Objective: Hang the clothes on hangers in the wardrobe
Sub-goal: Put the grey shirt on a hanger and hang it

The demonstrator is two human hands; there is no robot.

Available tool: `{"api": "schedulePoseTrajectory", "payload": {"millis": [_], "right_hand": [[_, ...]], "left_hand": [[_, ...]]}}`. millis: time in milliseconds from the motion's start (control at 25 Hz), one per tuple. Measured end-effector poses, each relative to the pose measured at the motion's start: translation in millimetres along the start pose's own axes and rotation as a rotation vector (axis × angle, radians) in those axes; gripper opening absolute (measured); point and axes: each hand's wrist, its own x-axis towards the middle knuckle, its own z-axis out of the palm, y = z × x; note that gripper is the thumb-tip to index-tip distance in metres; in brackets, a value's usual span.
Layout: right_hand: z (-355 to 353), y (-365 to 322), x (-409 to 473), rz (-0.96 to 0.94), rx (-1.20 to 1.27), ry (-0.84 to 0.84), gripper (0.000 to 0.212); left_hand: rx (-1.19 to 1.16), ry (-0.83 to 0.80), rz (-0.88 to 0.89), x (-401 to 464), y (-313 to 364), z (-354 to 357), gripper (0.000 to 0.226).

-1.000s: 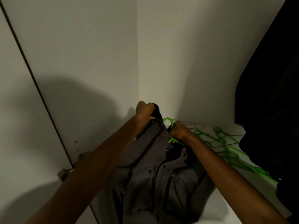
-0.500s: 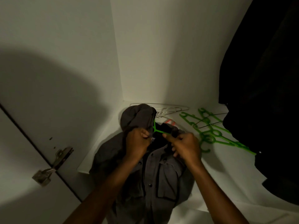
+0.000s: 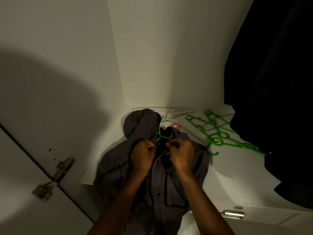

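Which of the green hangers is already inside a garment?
The green hanger between the hands, tucked in the grey shirt collar; the other green hangers lie bare on the shelf.

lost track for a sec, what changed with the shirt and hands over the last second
The grey button-up shirt on its green plastic hanger, held up a second ago, has come down onto the white wardrobe shelf. The right hand left the hanger hook for the collar; the left hand now grips the opposite collar edge. The loose green hangers stayed put.

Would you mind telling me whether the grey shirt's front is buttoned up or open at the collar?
Open at the collar: both hands grip the grey shirt plackets apart there, and the green hanger shows through the gap. Lower down, cannot tell.
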Motion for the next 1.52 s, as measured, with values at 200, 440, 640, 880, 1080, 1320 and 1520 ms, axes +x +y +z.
{"api": "schedulePoseTrajectory", "payload": {"millis": [200,440,640,880,1080,1320,1520], "right_hand": [[23,-5,-14,-0.118,0.012,0.015,0.013],[26,20,-14,0.004,0.219,-0.088,0.022],[21,13,-18,0.02,0.413,-0.142,0.032],[19,13,-22,-0.03,0.453,-0.134,0.025],[21,13,-23,-0.105,0.357,-0.14,0.032],[27,20,-20,-0.214,0.177,-0.098,0.021],[35,21,-26,-0.352,-0.13,0.015,0.011]], "left_hand": [[-0.031,0.044,0.046,-5,0,-8,0.008],[-0.56,-0.11,-0.18,1,-14,-16,0.027],[-0.764,-0.246,-0.228,0,-13,-28,0.026],[-0.599,0.014,-0.094,-12,-10,-13,0.015],[-0.636,-0.042,-0.049,-14,-12,-15,0.013],[-0.727,-0.163,-0.157,-5,-16,-15,0.009],[-0.771,-0.172,-0.165,-7,-18,-13,0.011]]}}
